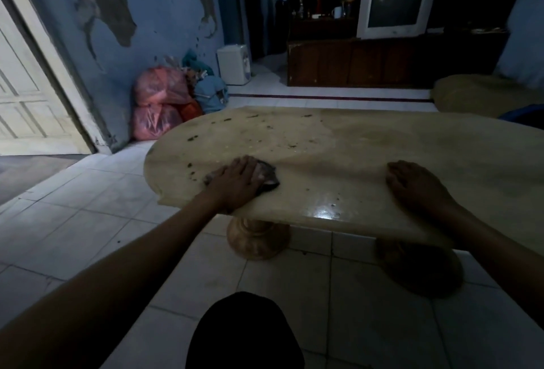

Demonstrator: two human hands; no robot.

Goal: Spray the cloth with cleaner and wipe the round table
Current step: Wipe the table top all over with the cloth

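Dim light fills a tiled room with a peeling blue wall, and the round table (338,145) of pale stone fills the middle of the view, its near rim glossy with a bright reflection. On it, the left hand (235,181) lies flat with its fingers (245,165) straight and close together, pressing down on the cloth (269,177), a small dark rag that shows only past the fingertips and to their right side. The right hand (412,184) rests on the tabletop well apart from the cloth, fingers loosely bent, holding nothing, apparently to brace the body. Dark specks of dirt (192,139) lie scattered beyond the left fingertips and off to their left, reaching toward the far rim, while the stone between the two hands looks cleaner. No spray bottle is in view, so the wiping step seems to be the one in hand. To do it well, I judge that the palm should keep even weight over the whole rag, push forward past the fingertips through the specks in overlapping strokes, and gather the crumbs toward one edge rather than smear them around.
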